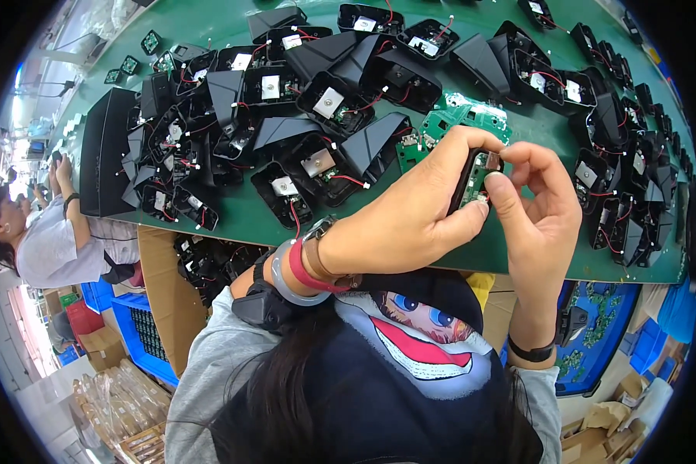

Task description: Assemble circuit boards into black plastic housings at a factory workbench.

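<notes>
My left hand (pixel 402 220) is closed around a small black plastic housing (pixel 461 185), holding it tilted above the near edge of the table. Inside the housing sits a green circuit board (pixel 476 176) with a brownish part at its upper end. My right hand (pixel 541 205) meets it from the other side, thumb and index finger at the board's upper edge. Whatever may lie between those fingertips is too small to make out. Just beyond my hands, several loose green circuit boards (pixel 472 116) lie on the green table (pixel 240 205).
Black housings (pixel 286 185) with red wires and white connectors crowd the table left, ahead and right. A cardboard box (pixel 162 298) of black parts stands below at left. At lower right is a blue tray (pixel 595 379) of boards. A co-worker (pixel 46 240) sits far left.
</notes>
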Demonstrator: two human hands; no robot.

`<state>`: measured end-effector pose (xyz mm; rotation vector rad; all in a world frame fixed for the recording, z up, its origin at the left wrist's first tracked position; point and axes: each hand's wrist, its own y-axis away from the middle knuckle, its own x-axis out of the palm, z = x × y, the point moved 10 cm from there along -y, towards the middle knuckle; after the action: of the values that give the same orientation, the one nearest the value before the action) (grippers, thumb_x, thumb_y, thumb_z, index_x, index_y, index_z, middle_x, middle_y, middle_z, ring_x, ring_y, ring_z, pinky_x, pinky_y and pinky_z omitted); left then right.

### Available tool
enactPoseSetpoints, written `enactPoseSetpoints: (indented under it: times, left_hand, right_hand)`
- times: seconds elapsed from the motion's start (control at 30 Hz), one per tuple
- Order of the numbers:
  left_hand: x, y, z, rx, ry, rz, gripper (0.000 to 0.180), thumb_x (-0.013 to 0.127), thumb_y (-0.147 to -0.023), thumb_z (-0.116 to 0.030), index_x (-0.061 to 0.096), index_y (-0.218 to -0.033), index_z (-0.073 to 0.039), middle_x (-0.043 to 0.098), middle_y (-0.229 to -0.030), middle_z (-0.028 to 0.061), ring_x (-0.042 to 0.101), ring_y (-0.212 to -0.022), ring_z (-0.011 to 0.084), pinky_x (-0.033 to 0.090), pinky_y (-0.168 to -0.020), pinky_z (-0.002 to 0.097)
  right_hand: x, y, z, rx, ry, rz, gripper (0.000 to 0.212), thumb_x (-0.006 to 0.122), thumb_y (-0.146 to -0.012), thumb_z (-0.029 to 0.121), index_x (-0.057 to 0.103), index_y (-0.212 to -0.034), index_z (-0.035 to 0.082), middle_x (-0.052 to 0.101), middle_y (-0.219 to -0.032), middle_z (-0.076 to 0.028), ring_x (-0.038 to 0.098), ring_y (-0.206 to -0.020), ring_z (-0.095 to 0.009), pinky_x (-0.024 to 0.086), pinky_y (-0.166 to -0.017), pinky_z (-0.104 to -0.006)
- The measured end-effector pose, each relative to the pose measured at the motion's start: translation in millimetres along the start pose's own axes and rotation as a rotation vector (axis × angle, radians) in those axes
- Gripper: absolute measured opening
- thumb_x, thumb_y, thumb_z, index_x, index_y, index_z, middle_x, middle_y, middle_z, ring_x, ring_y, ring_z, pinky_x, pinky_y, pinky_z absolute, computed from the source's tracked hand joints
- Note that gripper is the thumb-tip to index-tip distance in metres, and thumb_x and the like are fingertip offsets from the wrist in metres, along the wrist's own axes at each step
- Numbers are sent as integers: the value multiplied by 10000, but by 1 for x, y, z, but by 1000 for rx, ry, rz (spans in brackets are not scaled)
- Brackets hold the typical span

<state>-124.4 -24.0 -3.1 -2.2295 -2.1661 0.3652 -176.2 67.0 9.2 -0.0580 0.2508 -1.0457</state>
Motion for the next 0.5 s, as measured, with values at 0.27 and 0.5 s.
enactPoseSetpoints:
  times: [0.27,0.5]
  left_hand:
    - [-2,1,17,-169,266,-2,452,555,-867,-92,333,-1257,-31,463,-1022,26,461,-782,49,412,-667,196]
    - [3,1,14,-158,229,43,479,529,-836,-48,308,-1260,-23,451,-1042,35,445,-862,58,410,-724,208]
  right_hand:
    - [8,5,-11,137,-135,21,228,579,-830,-34,524,-1044,20,483,-857,11,485,-786,-46,439,-663,-170]
    - [8,8,-6,77,-222,61,222,600,-816,-54,537,-1023,-5,490,-872,-3,500,-785,-61,438,-685,-172]
